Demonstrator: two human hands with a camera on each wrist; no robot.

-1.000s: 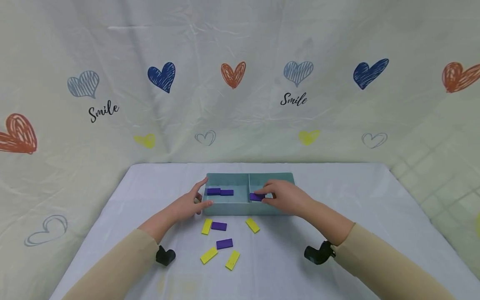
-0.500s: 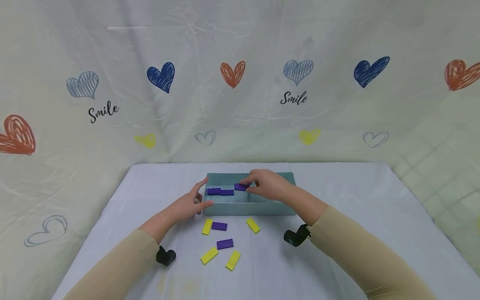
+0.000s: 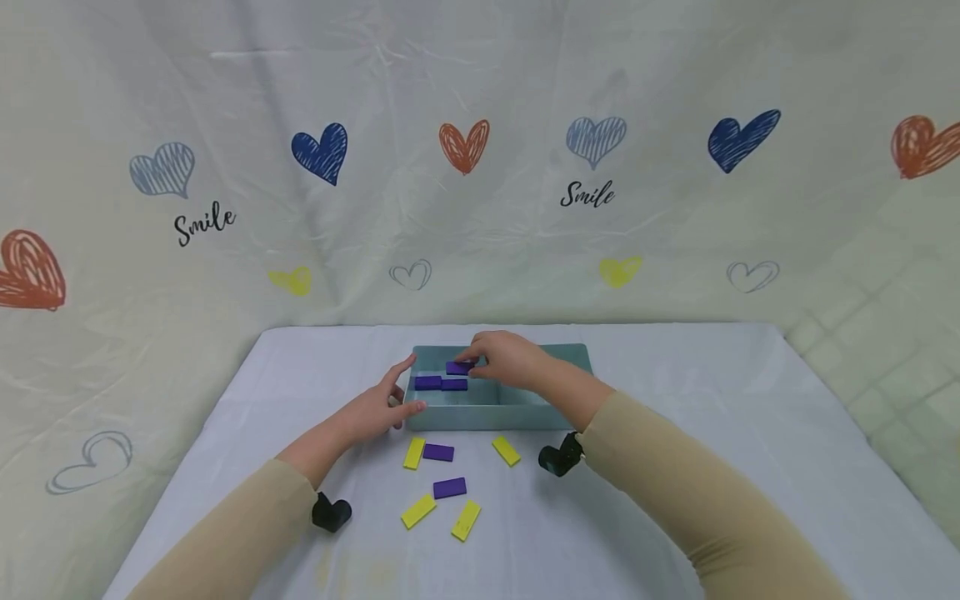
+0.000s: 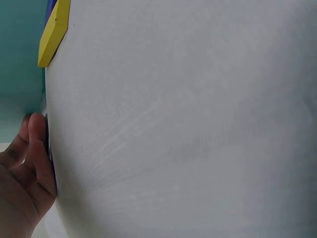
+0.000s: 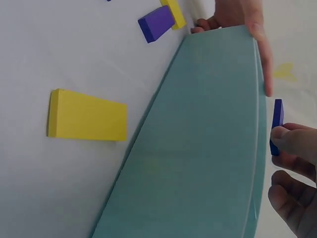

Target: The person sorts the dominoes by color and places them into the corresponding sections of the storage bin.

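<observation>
My right hand (image 3: 513, 360) pinches a purple rectangular block (image 3: 454, 367) between thumb and fingers, over the left compartment of a teal two-part box (image 3: 465, 418). In the right wrist view the purple block (image 5: 278, 113) shows edge-on, level with or above the box rim. My left hand (image 3: 371, 414) is at the box's left end, index finger straight toward the back corner and thumb over the front corner; its other fingers bend loosely beside the end wall. Inside the left compartment lie two purple blocks (image 3: 428, 382), end to end. The right forearm covers part of the right compartment.
In front of the box several yellow blocks (image 3: 506, 451) and two purple blocks (image 3: 450, 487) lie scattered on the white cloth (image 3: 585, 533). A yellow block (image 3: 414, 453) touches one of the purple ones. Behind the table hangs a sheet (image 3: 525, 250) printed with hearts.
My right hand has lifted the purple block out of the right compartment and carried it left across the divider to above the left one. The left hand stays in place.
</observation>
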